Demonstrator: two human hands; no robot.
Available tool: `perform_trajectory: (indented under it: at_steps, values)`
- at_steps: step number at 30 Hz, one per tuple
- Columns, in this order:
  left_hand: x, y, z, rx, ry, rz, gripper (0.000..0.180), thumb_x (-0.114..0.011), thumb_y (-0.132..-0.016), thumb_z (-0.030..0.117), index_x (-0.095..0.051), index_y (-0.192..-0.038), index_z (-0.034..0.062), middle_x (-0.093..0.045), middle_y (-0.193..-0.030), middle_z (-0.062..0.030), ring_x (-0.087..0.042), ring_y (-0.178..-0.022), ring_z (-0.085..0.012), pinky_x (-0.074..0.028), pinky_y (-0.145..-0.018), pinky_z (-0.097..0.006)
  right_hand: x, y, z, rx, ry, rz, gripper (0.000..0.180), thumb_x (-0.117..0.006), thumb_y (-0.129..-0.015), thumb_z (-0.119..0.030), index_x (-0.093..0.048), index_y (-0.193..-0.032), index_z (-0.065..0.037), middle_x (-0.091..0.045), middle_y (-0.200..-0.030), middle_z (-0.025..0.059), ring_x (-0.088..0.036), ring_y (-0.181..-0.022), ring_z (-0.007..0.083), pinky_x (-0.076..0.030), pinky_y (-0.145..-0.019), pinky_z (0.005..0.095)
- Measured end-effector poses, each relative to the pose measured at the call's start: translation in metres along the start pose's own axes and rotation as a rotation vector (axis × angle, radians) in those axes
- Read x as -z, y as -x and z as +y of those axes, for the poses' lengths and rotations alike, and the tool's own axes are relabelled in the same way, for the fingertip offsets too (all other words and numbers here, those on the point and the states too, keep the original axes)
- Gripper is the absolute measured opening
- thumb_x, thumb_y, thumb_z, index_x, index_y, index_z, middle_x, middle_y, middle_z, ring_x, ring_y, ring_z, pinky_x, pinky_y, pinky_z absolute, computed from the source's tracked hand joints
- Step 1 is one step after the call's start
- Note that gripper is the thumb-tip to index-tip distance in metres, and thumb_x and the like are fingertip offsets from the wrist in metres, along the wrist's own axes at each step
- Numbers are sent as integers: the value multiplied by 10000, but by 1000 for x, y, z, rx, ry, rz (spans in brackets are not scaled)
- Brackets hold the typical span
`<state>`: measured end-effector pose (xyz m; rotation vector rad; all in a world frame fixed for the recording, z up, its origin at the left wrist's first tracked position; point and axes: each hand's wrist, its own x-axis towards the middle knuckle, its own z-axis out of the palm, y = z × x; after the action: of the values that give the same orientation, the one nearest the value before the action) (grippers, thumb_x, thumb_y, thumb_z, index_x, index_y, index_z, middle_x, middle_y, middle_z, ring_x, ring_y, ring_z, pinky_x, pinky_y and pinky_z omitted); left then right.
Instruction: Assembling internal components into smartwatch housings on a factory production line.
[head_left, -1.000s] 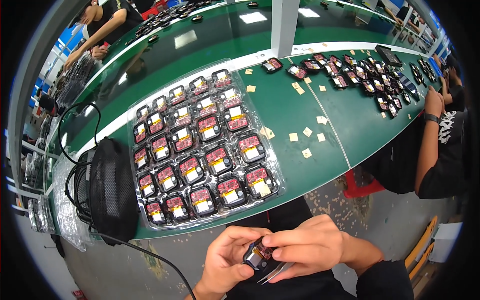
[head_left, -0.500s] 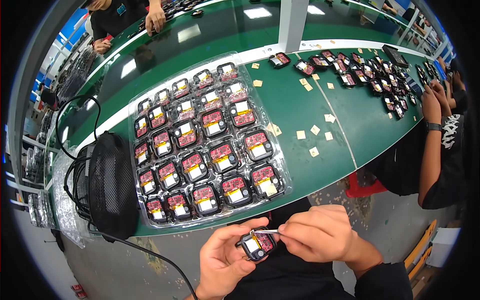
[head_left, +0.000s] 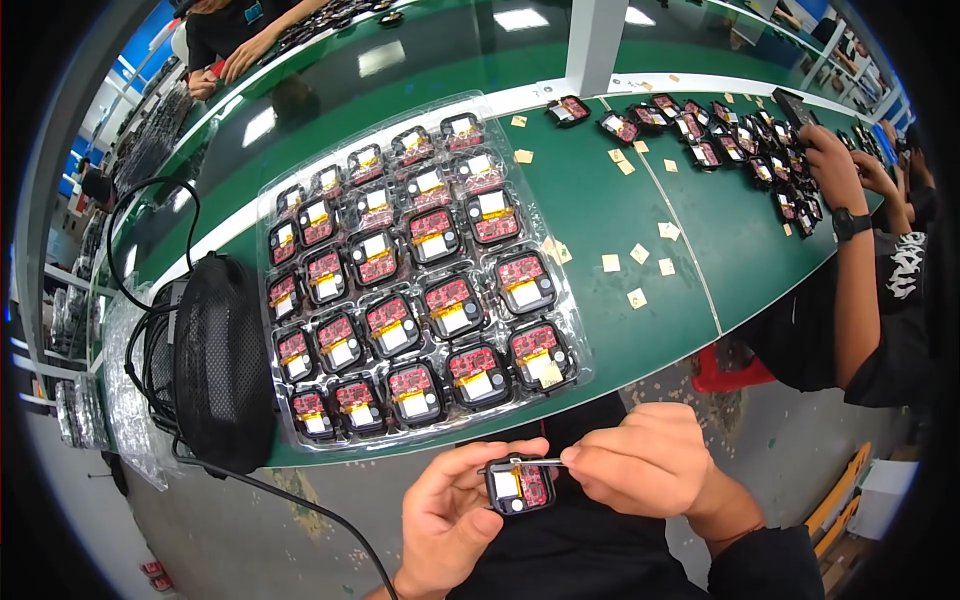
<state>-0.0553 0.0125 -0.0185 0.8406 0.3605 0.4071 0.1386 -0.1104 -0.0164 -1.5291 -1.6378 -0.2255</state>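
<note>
My left hand (head_left: 445, 525) holds an open square watch case (head_left: 535, 488) in front of my body, thumb and fingers at its edges. Inside the black housing are a red circuit board, a white rectangular block and a yellow flat ribbon. A slim silver pair of tweezers (head_left: 545, 462) is pinched in my right hand (head_left: 645, 465). Its tip touches or nearly touches the far edge of the case; exact contact is too small to tell. Beyond my hands, a clear plastic tray (head_left: 578, 350) carries rows of similar open cases, one with a yellowish paper square on it.
Small paper squares (head_left: 639, 253) dot the green bench (head_left: 570, 320). Loose watch cases (head_left: 735, 146) are piled at the right, where a co-worker's arm (head_left: 850, 260) reaches in. A black mesh bag (head_left: 222, 370) and a cable (head_left: 330, 518) lie left. Another person works across the bench.
The case in my left hand has turned slightly and sits more level, the tweezers still at its far edge. At the right, the co-worker's hand has moved to the pile of cases.
</note>
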Motion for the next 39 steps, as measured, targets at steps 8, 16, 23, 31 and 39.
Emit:
perform_trajectory:
  at_steps: [8, 16, 23, 31, 39]
  values:
    - [-2, 1, 4, -13, 32, -40, 617, -716, -994, 258, -462, -1452, -69, -534, -1433, -321, -637, -1230, -435, -526, -1064, -520, 2, -2, 1, -104, -185, -2, 330, -807, -672, 15, -744, -993, -29, -693, -827, 34, -567, -523, 135, -434, -476, 271]
    - [-4, 0, 3, 18, 63, -7, 580, -693, -1008, 232, -450, -1428, -85, -532, -1427, -311, -634, -1236, -423, -527, -1071, -511, 2, 1, -4, -105, -56, -21, 191, -819, -760, -73, -744, -934, -56, -709, -803, 43, -581, -511, 156, -422, -482, 284]
    - [-3, 2, 3, 37, 83, 2, 585, -687, -1012, 245, -438, -1432, -77, -527, -1429, -308, -628, -1246, -416, -530, -1072, -513, -1, 5, -4, -50, 8, -17, 302, -808, -689, -27, -748, -984, -48, -696, -829, 12, -547, -528, 102, -379, -468, 258]
    - [-2, 0, 2, 39, 106, 1, 595, -688, -1012, 229, -434, -1456, -75, -536, -1425, -311, -630, -1244, -415, -528, -1073, -516, -3, 5, -7, -16, 83, -26, 228, -789, -734, -61, -757, -959, -46, -695, -830, 14, -544, -532, 98, -374, -471, 255]
    - [-5, 2, 15, -61, 130, 101, 717, -838, -871, 135, -467, -1427, -124, -561, -1393, -328, -595, -1276, -459, -502, -1088, -564, 3, 0, 5, -73, -43, 48, 200, -791, -743, -12, -737, -934, -36, -722, -853, 64, -623, -572, 161, -464, -515, 290]
